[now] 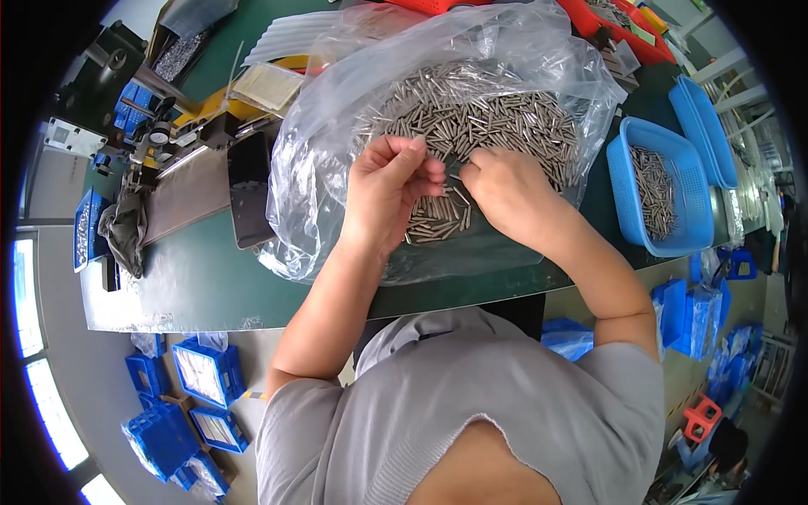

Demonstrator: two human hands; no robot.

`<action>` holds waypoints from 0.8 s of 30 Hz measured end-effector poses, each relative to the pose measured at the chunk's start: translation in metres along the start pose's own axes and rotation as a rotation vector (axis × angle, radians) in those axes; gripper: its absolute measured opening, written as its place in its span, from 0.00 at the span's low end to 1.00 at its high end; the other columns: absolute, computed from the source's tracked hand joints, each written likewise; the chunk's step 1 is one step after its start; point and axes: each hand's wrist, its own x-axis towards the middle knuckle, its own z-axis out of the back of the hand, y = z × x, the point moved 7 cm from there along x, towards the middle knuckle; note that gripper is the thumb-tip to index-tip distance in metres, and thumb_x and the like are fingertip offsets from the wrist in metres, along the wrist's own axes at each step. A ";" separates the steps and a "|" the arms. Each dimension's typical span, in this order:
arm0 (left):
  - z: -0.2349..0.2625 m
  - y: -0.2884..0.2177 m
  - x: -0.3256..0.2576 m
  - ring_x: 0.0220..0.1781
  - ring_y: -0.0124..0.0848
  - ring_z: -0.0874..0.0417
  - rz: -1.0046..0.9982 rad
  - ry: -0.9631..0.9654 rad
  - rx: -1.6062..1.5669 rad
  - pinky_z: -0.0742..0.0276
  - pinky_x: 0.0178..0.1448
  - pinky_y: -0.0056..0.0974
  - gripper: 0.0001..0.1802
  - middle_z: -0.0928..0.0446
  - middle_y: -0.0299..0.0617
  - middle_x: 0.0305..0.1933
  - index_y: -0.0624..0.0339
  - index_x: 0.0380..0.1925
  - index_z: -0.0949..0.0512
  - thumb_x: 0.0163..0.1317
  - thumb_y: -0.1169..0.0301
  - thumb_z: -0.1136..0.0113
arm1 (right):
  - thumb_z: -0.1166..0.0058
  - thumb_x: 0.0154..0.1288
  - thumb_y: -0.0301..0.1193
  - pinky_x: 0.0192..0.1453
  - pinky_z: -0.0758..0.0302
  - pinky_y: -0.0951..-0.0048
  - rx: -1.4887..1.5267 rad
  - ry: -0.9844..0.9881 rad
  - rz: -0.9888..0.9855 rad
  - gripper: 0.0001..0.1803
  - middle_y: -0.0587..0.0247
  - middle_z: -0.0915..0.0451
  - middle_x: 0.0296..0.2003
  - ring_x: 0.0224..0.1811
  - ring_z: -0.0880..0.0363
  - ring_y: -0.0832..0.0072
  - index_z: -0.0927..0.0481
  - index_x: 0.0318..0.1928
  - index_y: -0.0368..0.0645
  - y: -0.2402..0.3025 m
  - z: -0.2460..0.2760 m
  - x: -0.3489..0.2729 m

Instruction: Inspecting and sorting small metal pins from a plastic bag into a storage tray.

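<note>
Many slim grey metal pins [497, 118] lie heaped on a clear plastic bag [320, 160] spread over the table. My left hand [387, 185] is at the near edge of the heap, thumb against curled fingers; whatever is in it is hidden. Just to its right my right hand [509, 189] reaches down with its fingertips pinched together among the pins, and I cannot make out what they grip. A smaller group of pins [433, 223] lies on the near side, between and below my hands.
A blue plastic basket [619, 177] with more pins stands at the right, beside an empty-looking blue basket [703, 126]. Red bins [581, 17] line the back. At the left are a dark flat tablet-like slab [250, 198] and a metal fixture [156, 135]. Blue crates [206, 370] stand on the floor.
</note>
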 end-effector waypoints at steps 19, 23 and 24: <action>-0.014 0.016 -0.003 0.25 0.27 0.22 0.144 0.096 0.148 0.25 0.27 0.28 0.07 0.23 0.42 0.25 0.63 0.33 0.30 0.64 0.71 0.47 | 0.45 0.53 0.22 0.29 0.31 0.82 1.170 0.021 -0.350 0.03 0.70 0.25 0.20 0.23 0.28 0.86 0.26 0.28 0.38 -0.039 0.004 -0.009; -0.013 0.017 -0.003 0.26 0.28 0.21 0.143 0.097 0.141 0.24 0.27 0.28 0.07 0.23 0.43 0.26 0.64 0.33 0.30 0.63 0.71 0.47 | 0.46 0.52 0.23 0.29 0.30 0.82 1.172 0.013 -0.369 0.02 0.70 0.25 0.19 0.23 0.28 0.86 0.25 0.28 0.38 -0.038 0.007 -0.010; -0.013 0.016 -0.003 0.26 0.28 0.21 0.142 0.097 0.142 0.24 0.27 0.28 0.07 0.23 0.43 0.26 0.64 0.33 0.30 0.63 0.71 0.47 | 0.46 0.52 0.23 0.29 0.30 0.82 1.170 0.001 -0.365 0.02 0.70 0.25 0.19 0.23 0.28 0.86 0.25 0.28 0.38 -0.037 0.008 -0.010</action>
